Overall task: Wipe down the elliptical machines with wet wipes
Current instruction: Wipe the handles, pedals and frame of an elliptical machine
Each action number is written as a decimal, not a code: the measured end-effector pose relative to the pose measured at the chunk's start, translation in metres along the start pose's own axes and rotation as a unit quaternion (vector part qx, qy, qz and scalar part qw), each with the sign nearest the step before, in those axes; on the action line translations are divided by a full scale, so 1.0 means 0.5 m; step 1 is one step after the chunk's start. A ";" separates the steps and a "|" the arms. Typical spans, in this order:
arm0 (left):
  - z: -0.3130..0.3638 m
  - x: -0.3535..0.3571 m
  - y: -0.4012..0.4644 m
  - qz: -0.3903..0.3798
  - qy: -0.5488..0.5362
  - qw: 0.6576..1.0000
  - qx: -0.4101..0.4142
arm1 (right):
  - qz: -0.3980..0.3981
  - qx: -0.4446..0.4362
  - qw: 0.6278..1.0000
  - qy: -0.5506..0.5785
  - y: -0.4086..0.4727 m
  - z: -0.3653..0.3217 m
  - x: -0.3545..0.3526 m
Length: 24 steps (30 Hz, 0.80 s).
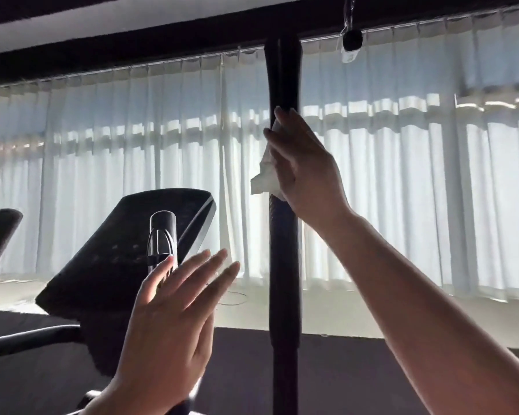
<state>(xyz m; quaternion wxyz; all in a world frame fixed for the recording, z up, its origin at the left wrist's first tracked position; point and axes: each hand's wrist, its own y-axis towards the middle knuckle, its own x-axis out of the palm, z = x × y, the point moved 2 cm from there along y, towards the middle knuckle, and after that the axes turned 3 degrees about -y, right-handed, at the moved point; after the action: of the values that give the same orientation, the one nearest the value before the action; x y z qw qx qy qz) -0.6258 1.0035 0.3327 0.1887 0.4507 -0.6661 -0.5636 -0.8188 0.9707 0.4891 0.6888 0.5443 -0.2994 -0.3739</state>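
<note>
A tall black handle bar [283,265] of the elliptical machine rises through the middle of the view. My right hand [303,172] presses a crumpled white wet wipe [262,175] against the bar's upper part, fingers wrapped partly round it. The wipe sticks out to the left of the bar below my fingers. My left hand [168,322] hovers lower left with fingers spread straight, holding nothing. The machine's dark console [114,265] slopes behind it, with a short black grip [162,235] in front.
White pleated curtains [402,175] cover the windows across the back. A small camera [351,44] hangs from the ceiling at the upper right. Another black handle end [0,229] shows at the far left. A dark frame bar [27,336] runs along the lower left.
</note>
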 end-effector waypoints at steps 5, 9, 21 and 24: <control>-0.011 0.014 -0.058 -0.018 0.012 0.999 -0.048 | -0.066 -0.008 0.993 0.093 -0.152 -0.029 -0.010; -0.004 0.033 -0.084 -0.046 0.022 0.997 -0.055 | -0.075 0.113 0.981 0.138 -0.339 -0.099 -0.020; 0.016 0.064 -0.155 -0.049 -0.017 0.998 -0.032 | -0.085 0.095 0.990 0.063 -0.266 -0.101 -0.007; 0.009 0.067 -0.187 -0.040 -0.019 0.997 -0.062 | -0.116 0.073 0.989 0.063 -0.297 -0.097 -0.016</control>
<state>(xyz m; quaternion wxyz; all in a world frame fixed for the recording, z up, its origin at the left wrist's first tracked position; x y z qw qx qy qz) -0.6105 0.9827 0.2368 0.1814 0.4538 -0.6144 -0.6194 -0.8113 0.9843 0.3335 0.6169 0.6465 -0.2163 -0.3933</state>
